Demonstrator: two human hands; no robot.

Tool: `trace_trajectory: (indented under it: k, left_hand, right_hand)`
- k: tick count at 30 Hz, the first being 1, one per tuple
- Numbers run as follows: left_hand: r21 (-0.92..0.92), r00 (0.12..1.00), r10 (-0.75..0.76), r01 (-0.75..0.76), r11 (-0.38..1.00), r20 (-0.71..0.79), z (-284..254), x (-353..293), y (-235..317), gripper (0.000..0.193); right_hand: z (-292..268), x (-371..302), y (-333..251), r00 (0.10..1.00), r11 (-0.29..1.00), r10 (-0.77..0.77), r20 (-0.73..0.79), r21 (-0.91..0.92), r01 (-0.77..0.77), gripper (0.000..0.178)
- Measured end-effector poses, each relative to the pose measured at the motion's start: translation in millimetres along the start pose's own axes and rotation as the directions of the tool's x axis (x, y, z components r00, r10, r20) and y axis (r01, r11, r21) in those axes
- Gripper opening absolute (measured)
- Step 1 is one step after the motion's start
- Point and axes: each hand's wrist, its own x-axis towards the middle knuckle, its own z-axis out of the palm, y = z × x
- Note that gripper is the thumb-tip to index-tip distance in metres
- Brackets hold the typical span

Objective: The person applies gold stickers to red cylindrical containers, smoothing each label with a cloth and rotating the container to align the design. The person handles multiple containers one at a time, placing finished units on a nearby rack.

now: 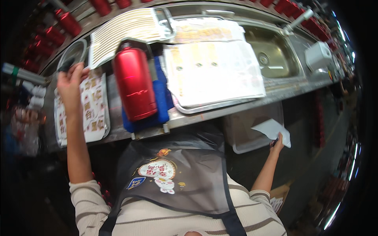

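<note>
My left hand [71,83] reaches over the far left of the counter, its fingers closed on a small black thing [66,65] whose kind I cannot make out. It is at the near edge of a clear round bowl [80,48]. Low on the right, away from the counter, my right hand [278,145] grips a torn-looking piece of white paper [274,129]; a thin dark tool also shows between its fingers. A shiny red metal bottle [136,86] lies before me on a holder with blue cloth [162,106], its neck pointing away, touched by neither hand.
Left of the bottle, a tray [108,118] holds a sheet of small printed decals. Striped sheets [126,29] and white decal sheets [220,74] on a metal tray lie behind and right. Beyond are a steel sink [275,59], a white jug [318,56] and, below, a plastic bin [252,147].
</note>
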Motion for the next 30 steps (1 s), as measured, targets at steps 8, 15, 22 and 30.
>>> trace_trajectory:
  k: [8, 15, 22, 30]
  left_hand:
    - [0.214, 0.991, -0.127, 0.132, 0.968, -0.035, -19, 39, -25, 0.016]
    - [0.463, 0.941, -0.339, 0.303, 0.833, -0.006, 0, 71, -69, 0.047]
    - [0.077, 0.889, -0.456, 0.453, 0.888, 0.031, 9, 49, -60, 0.041]
    - [0.464, 0.989, -0.146, 0.127, 0.877, 0.005, -14, 44, -36, 0.031]
  right_hand:
    - [85, 33, 2, 0.982, 0.979, -0.184, -0.045, 0.08, 0.187, 0.04]
    - [235, -240, -161, 0.538, 0.629, -0.76, 0.366, 0.202, 0.751, 0.035]
    - [313, -337, -151, 0.388, 0.792, -0.52, 0.761, 0.258, 0.553, 0.042]
    - [382, -386, -168, 0.105, 0.717, -0.453, 0.885, 0.291, 0.633, 0.036]
